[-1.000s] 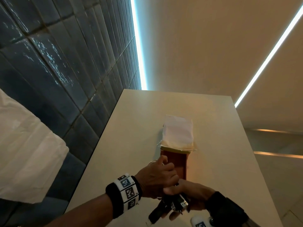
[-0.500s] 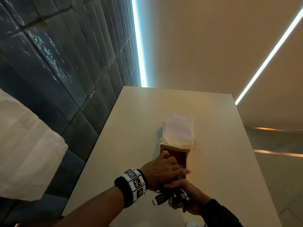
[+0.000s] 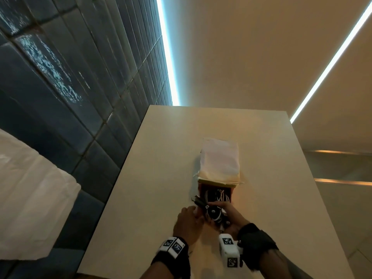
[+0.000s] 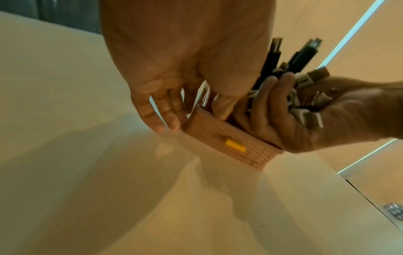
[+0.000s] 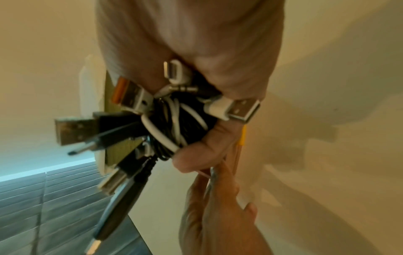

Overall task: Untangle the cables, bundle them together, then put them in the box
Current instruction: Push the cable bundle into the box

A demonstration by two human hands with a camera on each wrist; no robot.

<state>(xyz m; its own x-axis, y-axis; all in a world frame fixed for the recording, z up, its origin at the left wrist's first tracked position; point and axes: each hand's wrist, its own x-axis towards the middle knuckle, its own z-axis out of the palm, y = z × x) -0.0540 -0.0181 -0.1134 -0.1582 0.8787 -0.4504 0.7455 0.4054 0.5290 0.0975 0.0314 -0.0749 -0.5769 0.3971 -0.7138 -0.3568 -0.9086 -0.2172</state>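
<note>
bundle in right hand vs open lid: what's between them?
Only the box interior, open, with white cables already lying in it. The head view shows it, between the bundle in the right hand and the lid.

A coiled bundle of black and white cables [image 5: 179, 124], USB plugs splaying outward, sits at the near rim of a small open box [image 4: 231, 143]. The box has ribbed tan walls, a yellow clasp, and its lid [image 3: 220, 160] raised behind.
</note>
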